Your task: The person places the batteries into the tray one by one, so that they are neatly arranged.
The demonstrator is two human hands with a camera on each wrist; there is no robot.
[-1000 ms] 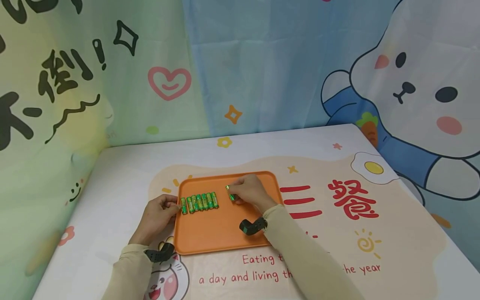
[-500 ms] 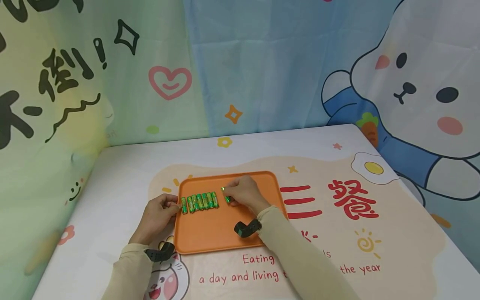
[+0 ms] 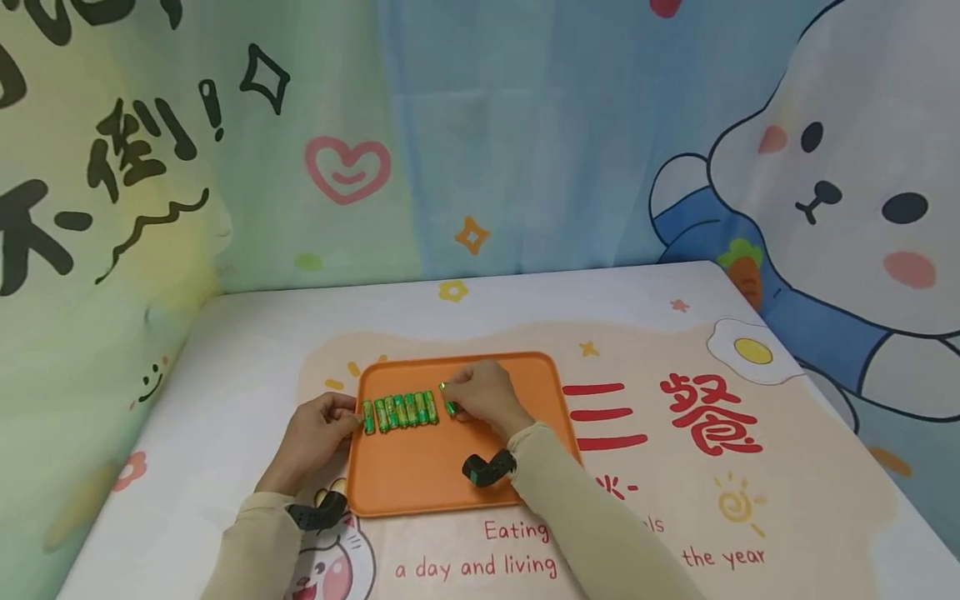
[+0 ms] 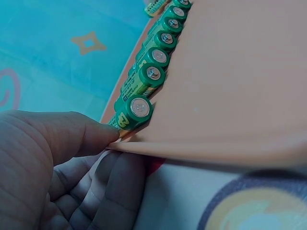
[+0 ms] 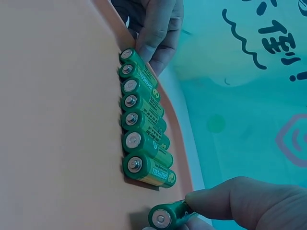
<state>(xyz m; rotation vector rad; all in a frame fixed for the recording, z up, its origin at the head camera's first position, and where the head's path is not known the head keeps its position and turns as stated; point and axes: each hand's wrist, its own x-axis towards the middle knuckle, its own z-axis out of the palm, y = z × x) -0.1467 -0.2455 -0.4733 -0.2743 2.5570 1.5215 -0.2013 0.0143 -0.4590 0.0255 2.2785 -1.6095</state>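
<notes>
Several green batteries (image 3: 400, 411) lie side by side in a row on an orange tray (image 3: 427, 479). Seen from the left wrist, my left hand (image 4: 62, 158) pinches the tray's rim, thumb on top and fingers curled beneath, with the thumb tip right at the end battery (image 4: 133, 113). In the head view that left hand (image 3: 313, 437) is at the tray's left edge. My right hand (image 3: 487, 398) holds another battery (image 5: 165, 215) between thumb and fingers. This one is tilted, a short gap to the right of the row; its flat end shows in the right wrist view.
The tray sits on a white table (image 3: 247, 350) with printed drawings and red lettering. A printed curtain (image 3: 525, 150) hangs behind the table's back edge. Each wrist wears a black camera mount, such as the right one (image 3: 489, 468) over the tray.
My right hand has moved left with its battery, nearing the row. The left hand stays at the tray's edge. The head view has shifted slightly.
</notes>
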